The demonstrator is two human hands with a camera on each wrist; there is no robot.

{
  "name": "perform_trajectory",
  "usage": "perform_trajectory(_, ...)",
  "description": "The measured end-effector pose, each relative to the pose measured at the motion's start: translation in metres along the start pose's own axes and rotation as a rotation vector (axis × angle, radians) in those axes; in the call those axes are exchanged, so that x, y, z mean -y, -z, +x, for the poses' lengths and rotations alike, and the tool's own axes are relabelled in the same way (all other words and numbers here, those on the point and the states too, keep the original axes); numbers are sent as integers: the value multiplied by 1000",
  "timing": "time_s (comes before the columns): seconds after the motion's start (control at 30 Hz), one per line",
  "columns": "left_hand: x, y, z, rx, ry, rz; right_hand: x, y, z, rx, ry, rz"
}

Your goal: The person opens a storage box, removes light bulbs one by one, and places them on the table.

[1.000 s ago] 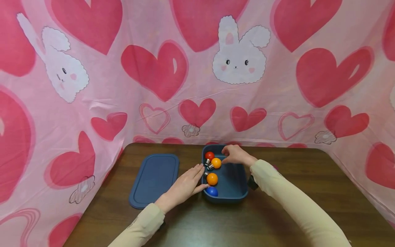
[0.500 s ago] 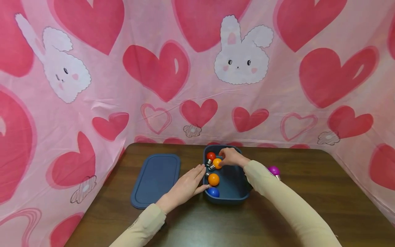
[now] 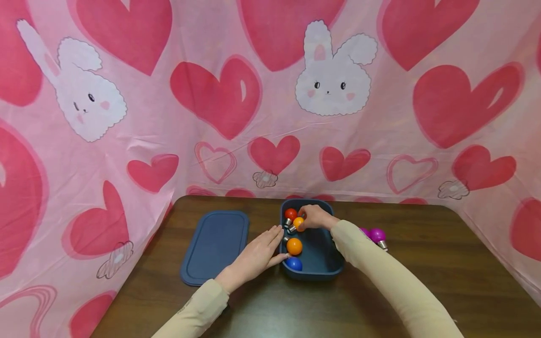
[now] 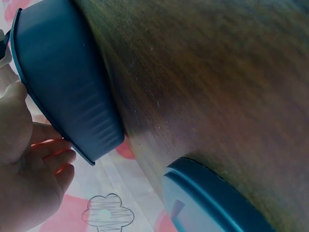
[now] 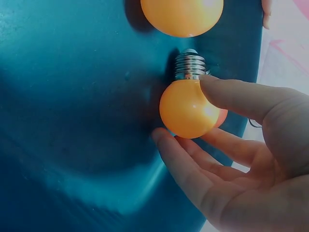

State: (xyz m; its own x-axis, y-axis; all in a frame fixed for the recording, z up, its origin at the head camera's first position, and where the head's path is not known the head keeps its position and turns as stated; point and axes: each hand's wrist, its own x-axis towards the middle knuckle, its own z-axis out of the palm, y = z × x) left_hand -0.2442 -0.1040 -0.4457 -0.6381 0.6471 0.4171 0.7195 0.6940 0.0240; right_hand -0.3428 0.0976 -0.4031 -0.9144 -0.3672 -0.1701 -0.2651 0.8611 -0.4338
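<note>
A dark blue rectangular box [image 3: 314, 276] holds several round light bulbs along its left side. My right hand [image 3: 316, 218] reaches inside and pinches an orange light bulb [image 5: 186, 108] between thumb and fingers, as the right wrist view shows. Behind that bulb lies a red bulb [image 3: 290, 214]; nearer the front are a second orange bulb [image 3: 294, 246] and a blue bulb [image 3: 293, 264]. With fingers extended, my left hand [image 3: 258, 251] rests against the box's left rim. In the left wrist view its fingers touch that rim from outside.
A dark blue lid [image 3: 216, 244] lies flat on the brown wooden table [image 3: 270, 310], left of the box. Purple bulbs [image 3: 377, 235] lie right of the box, partly hidden by my right sleeve. A pink heart-patterned cloth [image 3: 270, 112] hangs behind the table.
My right hand has moved left and down onto the orange bulb and closed its fingers around it. The purple bulbs have come out from behind my right sleeve. My left hand stays at the rim.
</note>
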Motion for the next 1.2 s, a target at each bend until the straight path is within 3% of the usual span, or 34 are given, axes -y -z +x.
perform_trajectory(0.97,-1,1,-1,12,12,10,-7,7,-9,-39,20,-16)
perform_trajectory(1.2,-1,1,0,17,8,13,-10,17,-20,-77,95,6)
